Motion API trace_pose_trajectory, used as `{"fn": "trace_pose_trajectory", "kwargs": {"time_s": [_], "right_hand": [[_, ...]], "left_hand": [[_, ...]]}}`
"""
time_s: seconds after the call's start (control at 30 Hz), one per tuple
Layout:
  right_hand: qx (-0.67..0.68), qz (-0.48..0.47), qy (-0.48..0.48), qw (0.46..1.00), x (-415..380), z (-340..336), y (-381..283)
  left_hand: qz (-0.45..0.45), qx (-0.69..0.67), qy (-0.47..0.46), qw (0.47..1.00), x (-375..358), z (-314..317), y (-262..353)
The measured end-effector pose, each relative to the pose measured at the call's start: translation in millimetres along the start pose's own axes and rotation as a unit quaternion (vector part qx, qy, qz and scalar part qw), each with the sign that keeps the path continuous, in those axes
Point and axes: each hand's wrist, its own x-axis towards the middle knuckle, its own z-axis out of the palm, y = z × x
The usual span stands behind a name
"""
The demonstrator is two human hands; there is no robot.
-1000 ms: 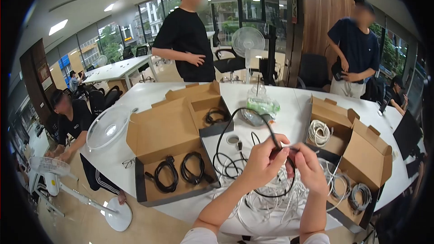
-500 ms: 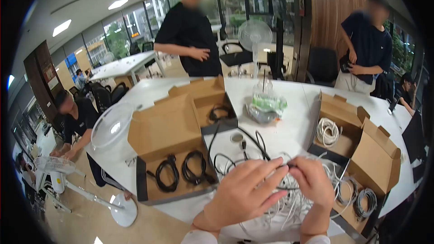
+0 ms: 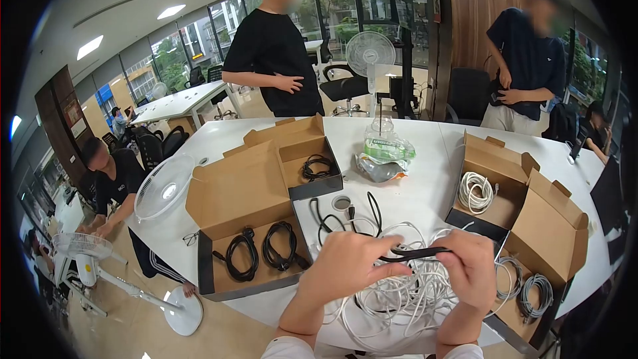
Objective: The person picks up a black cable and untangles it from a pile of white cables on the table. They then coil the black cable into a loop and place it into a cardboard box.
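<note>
A black cable (image 3: 425, 251) is stretched between my hands above the pile, folded into a short bundle of strands. My right hand (image 3: 470, 267) pinches one end of it between thumb and fingers. My left hand (image 3: 349, 260) has its thumb and fingers on either side of the other end, loosely closed around it. Below lies a tangled heap of white cables (image 3: 412, 302), partly hidden by my hands and wrists. More black cable (image 3: 375, 216) loops on the table just beyond my left hand.
Left, an open box (image 3: 249, 286) contains coiled black cables; another box (image 3: 316, 189) behind has one coil. Right, boxes hold a white coil (image 3: 476, 193) and grey coils (image 3: 535, 298). A green-white plastic package (image 3: 389, 151) and fan guard (image 3: 166, 189) lie on the table. Several people are around.
The long black loops that rose beside my left hand have been drawn in. The black cable now shows as a folded bundle between my hands, which are slightly farther apart.
</note>
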Motion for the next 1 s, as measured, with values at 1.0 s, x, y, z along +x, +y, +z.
{"fn": "trace_pose_trajectory", "kwargs": {"time_s": [1.0], "right_hand": [[0.194, 0.151, 0.156, 0.957, 10, 27, 29]], "left_hand": [[-0.031, -0.561, -0.093, 0.822, 25, 32, -21]]}}
